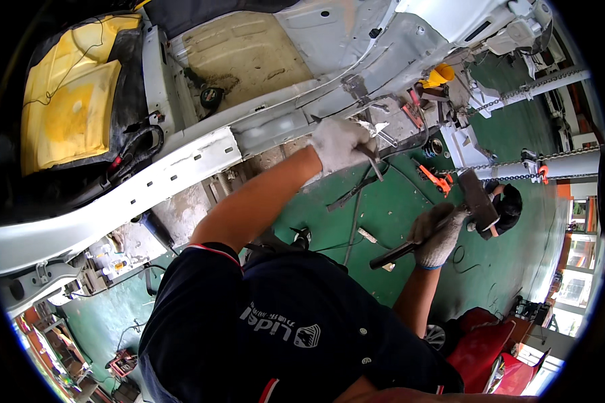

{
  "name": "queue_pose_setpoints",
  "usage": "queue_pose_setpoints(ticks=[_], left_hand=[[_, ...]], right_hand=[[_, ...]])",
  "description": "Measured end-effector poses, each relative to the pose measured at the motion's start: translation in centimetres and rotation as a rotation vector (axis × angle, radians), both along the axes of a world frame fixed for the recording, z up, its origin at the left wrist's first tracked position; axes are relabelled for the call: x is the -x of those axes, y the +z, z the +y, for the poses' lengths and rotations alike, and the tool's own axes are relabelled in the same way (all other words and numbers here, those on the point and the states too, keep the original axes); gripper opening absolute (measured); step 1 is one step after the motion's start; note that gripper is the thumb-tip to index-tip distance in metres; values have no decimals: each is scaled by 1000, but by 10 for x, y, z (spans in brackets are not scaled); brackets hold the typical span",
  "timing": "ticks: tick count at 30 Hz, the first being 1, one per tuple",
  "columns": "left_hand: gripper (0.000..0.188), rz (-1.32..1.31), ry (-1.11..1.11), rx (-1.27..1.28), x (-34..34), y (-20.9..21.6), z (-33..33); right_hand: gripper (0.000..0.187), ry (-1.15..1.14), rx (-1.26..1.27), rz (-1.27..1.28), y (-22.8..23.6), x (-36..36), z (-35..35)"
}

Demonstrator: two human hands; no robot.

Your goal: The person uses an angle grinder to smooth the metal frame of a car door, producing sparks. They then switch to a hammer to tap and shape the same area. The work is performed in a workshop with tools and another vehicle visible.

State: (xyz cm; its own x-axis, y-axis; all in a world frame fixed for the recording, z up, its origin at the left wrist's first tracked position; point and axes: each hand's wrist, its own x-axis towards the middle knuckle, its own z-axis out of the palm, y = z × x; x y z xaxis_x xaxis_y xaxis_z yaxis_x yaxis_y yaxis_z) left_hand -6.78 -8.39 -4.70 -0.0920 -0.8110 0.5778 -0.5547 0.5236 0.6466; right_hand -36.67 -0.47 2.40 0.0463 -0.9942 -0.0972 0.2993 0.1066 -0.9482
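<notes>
My left hand (343,143), in a pale work glove, is closed around a chisel-like metal rod (376,168) beside the car body's sill (275,127). One end of the rod sticks out below the glove, and a dark tip shows above it. Off to the right, my gloved right hand (438,238) grips a hammer by its dark handle (395,254). The heavy, rusty hammer head (478,199) is raised beyond that hand, apart from the rod. A white sill section (181,163) ends with a cut edge left of my left hand.
Hand tools, among them red-handled pliers (413,111), lie by the sill near a yellow cup-like thing (438,75). A tape measure (212,97) rests inside the car. Orange clamp (435,178), chains (517,163) and cables surround the green floor (323,228); a red car (480,352) stands lower right.
</notes>
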Motion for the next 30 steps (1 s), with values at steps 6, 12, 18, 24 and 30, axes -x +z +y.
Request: queue_pose_setpoints(ticks=[6,12,18,24,30], left_hand=[[37,40,-88,79,35,-6,29],[37,58,-43,102,32,-5,26],[36,97,-61,169,18,11,14],[37,86,-174,295,15,30,-7],[28,218,-124,336,19,42,-33]], right_hand=[[35,-18,-312,516,-56,20,35],[35,269,-729,1023,-222,75,118],[37,946,-177,1700,-324,129,234],[37,868,-473,1557,-327,126,261],[36,835,-511,1526,-328,122,273]])
